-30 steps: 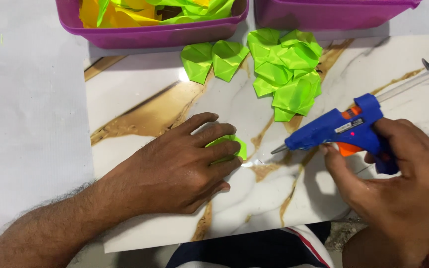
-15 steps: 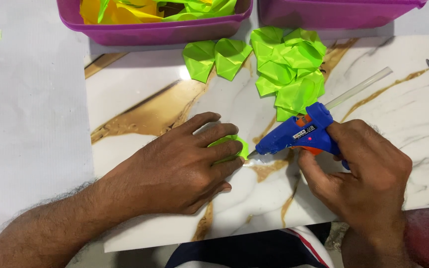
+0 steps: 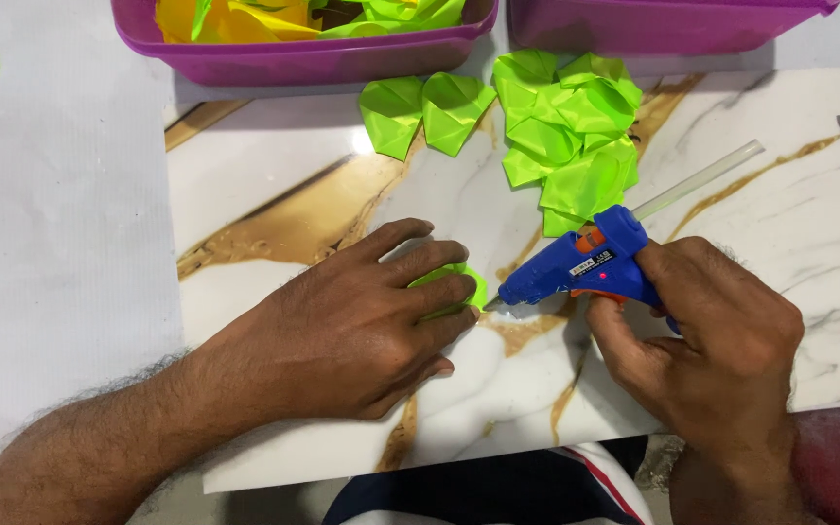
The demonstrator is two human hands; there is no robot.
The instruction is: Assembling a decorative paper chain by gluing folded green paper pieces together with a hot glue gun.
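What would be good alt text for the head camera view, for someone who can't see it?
The right hand aims a blue glue gun at a small green paper piece that the left hand presses onto a marble-patterned board. More folded green paper pieces lie above, near two purple bins.

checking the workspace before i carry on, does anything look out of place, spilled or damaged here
Nothing stands out. The left hand presses a green paper piece on the marble board; the right hand aims the blue glue gun at it. No glue spill shows.
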